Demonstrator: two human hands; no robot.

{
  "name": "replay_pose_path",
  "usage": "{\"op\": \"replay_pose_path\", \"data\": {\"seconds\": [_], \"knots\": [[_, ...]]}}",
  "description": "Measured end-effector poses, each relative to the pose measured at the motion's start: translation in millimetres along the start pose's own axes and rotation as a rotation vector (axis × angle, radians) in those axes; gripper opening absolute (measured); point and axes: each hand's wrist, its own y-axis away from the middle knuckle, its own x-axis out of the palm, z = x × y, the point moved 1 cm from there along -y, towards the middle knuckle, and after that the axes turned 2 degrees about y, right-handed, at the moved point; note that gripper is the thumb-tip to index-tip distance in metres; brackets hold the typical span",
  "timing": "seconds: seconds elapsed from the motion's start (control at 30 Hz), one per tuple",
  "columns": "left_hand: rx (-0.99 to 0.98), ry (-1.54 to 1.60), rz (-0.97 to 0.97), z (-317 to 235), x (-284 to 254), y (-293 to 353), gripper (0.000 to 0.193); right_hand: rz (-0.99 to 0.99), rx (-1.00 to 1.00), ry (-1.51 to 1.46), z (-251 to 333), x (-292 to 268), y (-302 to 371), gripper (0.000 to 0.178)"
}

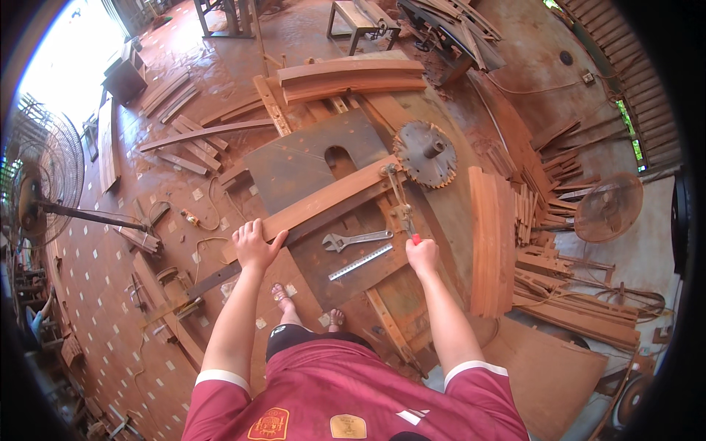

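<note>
A long reddish wooden board (323, 198) lies slantwise over the dark metal saw table (283, 165). My left hand (255, 246) grips its near left end, thumb along one edge and fingers over the top. My right hand (422, 257) is closed round the red handle of a metal clamp (402, 209), which reaches to the board's far right end. An adjustable wrench (358, 239) and a steel ruler (360, 262) lie on the metal plate between my hands. Just beyond the clamp, a toothed circular saw blade (426, 153) lies flat, a dark round part at its centre.
Thick wooden beams rest at the table's far edge (351, 79) and right side (491, 242). Loose planks (198, 140) cover the floor at left, near a standing fan (33, 198). Another fan (609, 207) and stacked timber (577, 312) are at right. Cables trail across the floor.
</note>
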Motion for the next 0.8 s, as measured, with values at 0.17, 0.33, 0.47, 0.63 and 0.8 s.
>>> {"op": "replay_pose_path", "data": {"seconds": [0.17,0.33,0.47,0.63,0.8], "knots": [[0.022,-0.015,0.012,14.3,-0.1,-11.4,0.074,-0.074,-0.117,0.016,17.8,1.1,-0.5,0.046],[0.032,0.032,-0.012,20.9,-2.3,-19.9,0.073,-0.081,-0.069,0.037,27.6,2.7,-1.9,0.048],[0.016,0.03,-0.023,23.7,-1.8,-26.1,0.074,-0.057,-0.045,0.016,31.0,8.5,-7.3,0.045],[0.005,0.016,-0.012,34.0,-4.2,-34.7,0.073,-0.066,-0.045,0.027,50.3,7.7,-8.0,0.045],[0.013,0.022,-0.022,34.1,-3.2,-44.8,0.073,-0.054,-0.054,0.024,54.2,9.8,-17.3,0.044]]}}
